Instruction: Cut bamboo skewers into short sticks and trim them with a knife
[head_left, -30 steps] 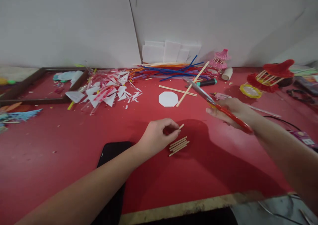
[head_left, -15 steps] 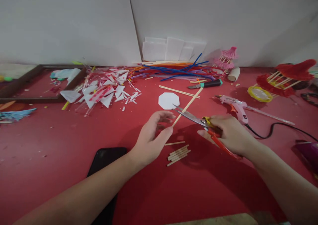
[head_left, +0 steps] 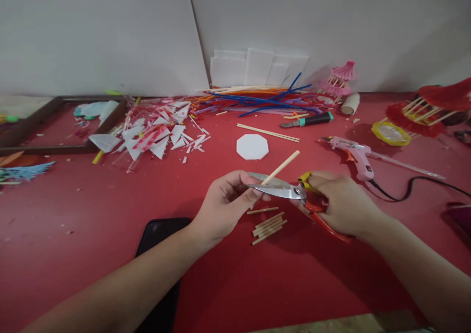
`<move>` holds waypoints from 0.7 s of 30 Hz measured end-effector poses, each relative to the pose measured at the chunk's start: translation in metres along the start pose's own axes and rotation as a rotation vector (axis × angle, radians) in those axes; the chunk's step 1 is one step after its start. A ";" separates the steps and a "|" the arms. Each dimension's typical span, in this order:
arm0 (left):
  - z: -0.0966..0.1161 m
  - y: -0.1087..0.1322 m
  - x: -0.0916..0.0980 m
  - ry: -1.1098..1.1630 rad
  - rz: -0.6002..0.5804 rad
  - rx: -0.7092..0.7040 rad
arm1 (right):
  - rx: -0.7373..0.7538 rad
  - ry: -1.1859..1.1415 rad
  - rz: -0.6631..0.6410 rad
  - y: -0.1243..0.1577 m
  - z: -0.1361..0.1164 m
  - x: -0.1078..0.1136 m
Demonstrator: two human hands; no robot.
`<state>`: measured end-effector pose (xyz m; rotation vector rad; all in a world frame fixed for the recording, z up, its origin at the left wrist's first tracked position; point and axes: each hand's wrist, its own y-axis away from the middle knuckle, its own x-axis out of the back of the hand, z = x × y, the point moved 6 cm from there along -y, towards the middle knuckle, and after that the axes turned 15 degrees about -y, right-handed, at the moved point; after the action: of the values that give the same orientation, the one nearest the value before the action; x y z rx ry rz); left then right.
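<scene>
Between the thumb and fingers of my left hand (head_left: 228, 205) is a thin wooden stick (head_left: 282, 166), slanting up to the right. My right hand (head_left: 344, 203) grips scissors (head_left: 281, 190) with red and yellow handles. Their blades lie across the stick close to my left fingertips; whether they have cut into it I cannot tell. Below the blades, several short cut sticks (head_left: 270, 227) lie side by side on the red table (head_left: 228, 294), with one more piece (head_left: 263, 210) just above them. A white octagonal piece (head_left: 252, 147) lies beyond my left hand.
Two long sticks (head_left: 268, 132) and a utility knife (head_left: 307, 120) lie farther back. At right are a pink glue gun (head_left: 355, 154) with its cord and a red model (head_left: 419, 112). Scraps (head_left: 158, 132) cover the back left. A black phone (head_left: 158, 244) lies under my left forearm.
The stick and scissors have come nearer to me. The blades have moved down the stick toward my left fingers, and a shorter length now sticks out past them.
</scene>
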<state>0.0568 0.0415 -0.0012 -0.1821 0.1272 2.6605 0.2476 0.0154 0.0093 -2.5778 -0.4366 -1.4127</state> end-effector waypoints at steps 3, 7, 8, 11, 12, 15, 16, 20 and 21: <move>-0.001 0.001 -0.004 -0.033 -0.028 0.024 | 0.052 -0.009 0.042 0.001 -0.011 0.001; 0.005 0.004 -0.006 -0.111 -0.048 -0.043 | 0.038 -0.051 0.024 0.001 -0.024 -0.001; 0.008 0.004 -0.007 -0.128 -0.042 -0.065 | 0.013 -0.058 0.005 0.001 -0.025 -0.002; 0.012 0.006 -0.007 -0.165 -0.005 -0.075 | -0.028 -0.097 -0.034 0.001 -0.027 -0.007; 0.013 0.006 -0.008 -0.177 0.008 -0.068 | -0.034 -0.124 -0.039 0.001 -0.027 -0.009; 0.015 0.009 -0.010 -0.230 0.019 -0.064 | -0.054 -0.194 -0.049 0.001 -0.025 -0.013; 0.015 0.010 -0.011 -0.252 0.014 -0.069 | -0.062 -0.202 -0.051 0.001 -0.024 -0.013; 0.014 0.014 -0.011 -0.361 0.029 -0.141 | -0.067 -0.196 -0.042 0.001 -0.024 -0.014; 0.014 0.015 -0.009 -0.402 0.051 -0.172 | -0.065 -0.188 -0.032 0.001 -0.024 -0.014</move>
<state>0.0567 0.0258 0.0149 0.3050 -0.2296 2.6974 0.2217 0.0055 0.0101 -2.7809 -0.4671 -1.2177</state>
